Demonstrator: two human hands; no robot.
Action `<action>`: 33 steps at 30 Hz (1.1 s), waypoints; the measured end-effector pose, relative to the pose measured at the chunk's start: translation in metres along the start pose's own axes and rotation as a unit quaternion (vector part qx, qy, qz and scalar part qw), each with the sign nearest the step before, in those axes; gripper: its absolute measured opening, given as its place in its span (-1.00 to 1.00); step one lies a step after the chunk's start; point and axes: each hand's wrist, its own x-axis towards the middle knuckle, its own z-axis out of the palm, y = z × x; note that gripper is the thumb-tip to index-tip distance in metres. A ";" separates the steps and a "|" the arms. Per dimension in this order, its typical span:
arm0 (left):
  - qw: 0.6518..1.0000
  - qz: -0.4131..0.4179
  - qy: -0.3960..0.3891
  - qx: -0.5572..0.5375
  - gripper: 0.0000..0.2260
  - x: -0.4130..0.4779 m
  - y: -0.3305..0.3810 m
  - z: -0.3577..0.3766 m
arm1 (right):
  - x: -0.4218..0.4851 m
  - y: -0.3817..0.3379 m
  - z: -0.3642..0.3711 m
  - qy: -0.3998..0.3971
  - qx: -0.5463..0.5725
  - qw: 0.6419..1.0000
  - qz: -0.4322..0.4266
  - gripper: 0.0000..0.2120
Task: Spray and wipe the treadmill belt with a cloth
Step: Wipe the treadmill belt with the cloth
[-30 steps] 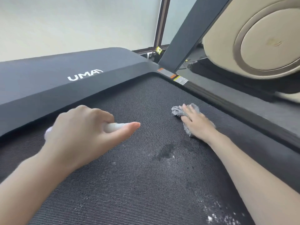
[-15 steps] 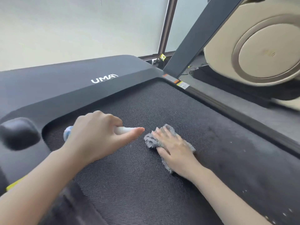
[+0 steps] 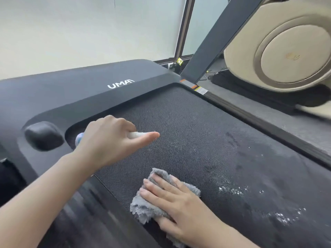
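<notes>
The dark textured treadmill belt (image 3: 188, 126) fills the middle of the view. My right hand (image 3: 179, 203) presses flat on a fluffy grey cloth (image 3: 143, 210) near the belt's left edge, fingers straight. My left hand (image 3: 111, 142) hovers over the belt's front left corner and grips a small white spray bottle (image 3: 136, 134), index finger stretched along its top; most of the bottle is hidden in the hand. White foam specks and wet streaks (image 3: 232, 189) lie on the belt to the right of the cloth.
The black motor cover (image 3: 71, 90) with a white logo borders the belt's far end. A dark upright post (image 3: 215, 38) rises at the right rail (image 3: 268, 129). A beige machine with a round disc (image 3: 290, 51) stands beyond it. A side rail (image 3: 86, 212) runs at the left.
My right hand has slid the cloth from the belt's right side across to the left and then toward me. My left hand has kept its hold on the bottle near the front left corner.
</notes>
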 end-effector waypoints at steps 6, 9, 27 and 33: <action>1.000 -0.005 -0.026 0.001 -0.31 -0.006 -0.001 -0.003 | -0.028 0.055 -0.027 -0.015 -0.002 0.984 0.176 -0.44; 0.999 -0.012 -0.031 -0.016 -0.34 -0.009 0.003 0.000 | -0.041 0.079 -0.039 -0.021 0.011 0.964 0.264 -0.54; 0.994 0.007 0.069 -0.085 -0.43 0.051 0.039 0.044 | -0.043 0.077 -0.037 0.008 0.038 0.960 0.278 -0.55; 0.997 0.000 0.022 -0.071 -0.37 0.096 0.056 0.060 | -0.043 0.078 -0.037 0.011 0.042 0.959 0.280 -0.47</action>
